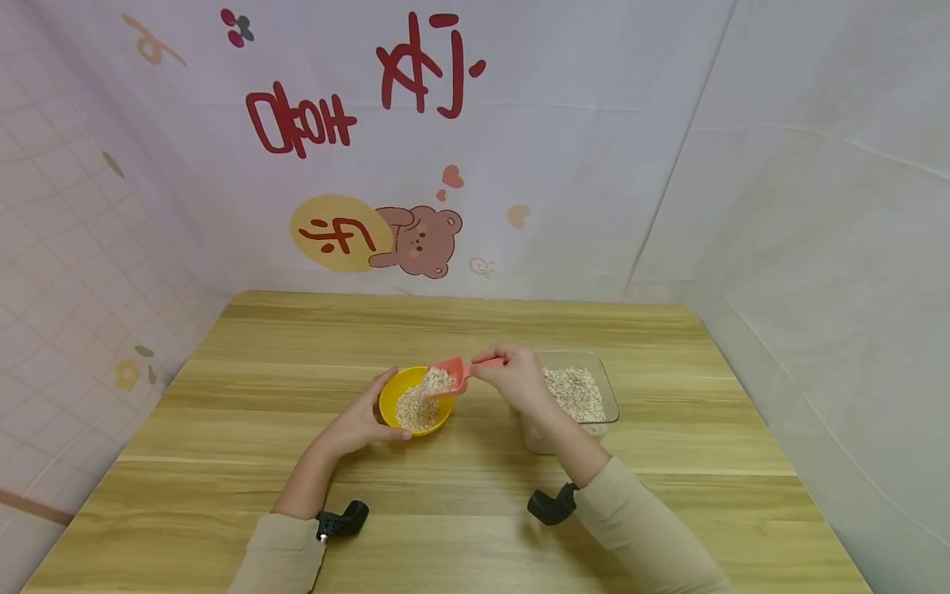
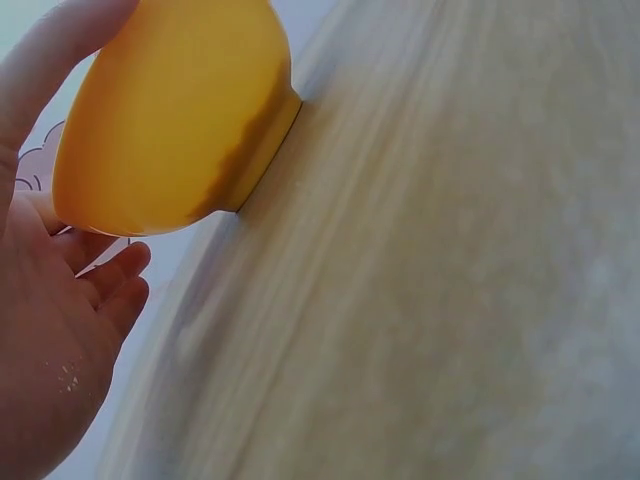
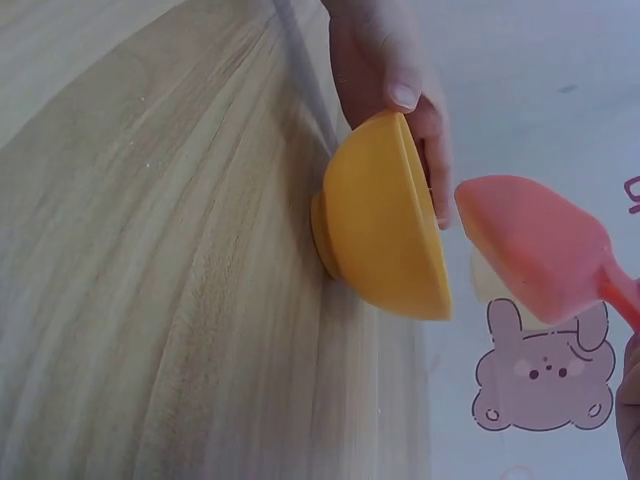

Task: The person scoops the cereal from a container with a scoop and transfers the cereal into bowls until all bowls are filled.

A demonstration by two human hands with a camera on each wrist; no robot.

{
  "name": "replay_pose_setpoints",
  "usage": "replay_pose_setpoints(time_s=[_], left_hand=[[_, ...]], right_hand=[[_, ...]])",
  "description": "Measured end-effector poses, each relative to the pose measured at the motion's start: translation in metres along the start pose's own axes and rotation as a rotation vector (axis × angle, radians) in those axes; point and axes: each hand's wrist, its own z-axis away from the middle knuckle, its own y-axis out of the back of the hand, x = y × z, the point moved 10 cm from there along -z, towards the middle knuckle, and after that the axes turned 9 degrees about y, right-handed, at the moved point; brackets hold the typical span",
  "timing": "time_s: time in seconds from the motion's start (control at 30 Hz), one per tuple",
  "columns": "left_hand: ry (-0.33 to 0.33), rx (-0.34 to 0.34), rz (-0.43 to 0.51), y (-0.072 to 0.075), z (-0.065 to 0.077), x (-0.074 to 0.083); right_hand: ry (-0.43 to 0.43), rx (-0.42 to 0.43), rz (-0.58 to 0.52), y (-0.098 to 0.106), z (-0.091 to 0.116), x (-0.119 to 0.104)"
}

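A yellow bowl (image 1: 401, 382) (image 2: 185, 110) stands on the table with oat flakes (image 1: 414, 414) inside. My left hand (image 1: 359, 425) (image 2: 50, 340) holds it from the left, thumb on the near side and fingers round the far side. Between thumb and fingers, my right hand (image 1: 525, 384) (image 3: 628, 410) grips the handle of a pink scoop (image 1: 458, 379) (image 3: 535, 245). The scoop carries a heap of oat flakes (image 1: 438, 380) and is tilted over the bowl's right side. In the right wrist view its underside shows, apart from the bowl; its load is hidden there.
Right of the bowl, partly behind my right hand and forearm, stands a clear rectangular container (image 1: 614, 404) of oat flakes (image 1: 577, 396). Black wrist devices (image 1: 343, 520) sit on both forearms. A printed white cloth (image 1: 564, 198) hangs behind the wooden table (image 1: 460, 511).
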Motion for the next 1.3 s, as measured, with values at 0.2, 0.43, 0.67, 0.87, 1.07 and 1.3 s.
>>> replay_pose_setpoints(time_s=[0.2, 0.43, 0.67, 0.87, 1.07, 1.3], left_hand=[[0.004, 0.001, -0.004, 0.000, 0.000, 0.000], [-0.004, 0.002, -0.007, 0.000, 0.000, 0.000], [0.004, 0.006, 0.001, 0.000, 0.002, 0.001], [0.009, 0.003, 0.003, -0.001, 0.001, 0.000], [-0.001, 0.004, -0.013, -0.001, -0.001, 0.000], [-0.012, 0.002, 0.001, -0.001, 0.000, 0.001]], right_hand=[[0.033, -0.041, 0.017, -0.006, -0.002, -0.002], [0.041, -0.082, 0.069, -0.009, -0.004, -0.007], [0.090, -0.106, 0.137, -0.012, -0.008, -0.015], [0.126, -0.138, 0.198, -0.015, -0.011, -0.025], [0.162, -0.176, 0.242, -0.020, -0.015, -0.036], [0.207, -0.210, 0.288, -0.025, -0.019, -0.048]])
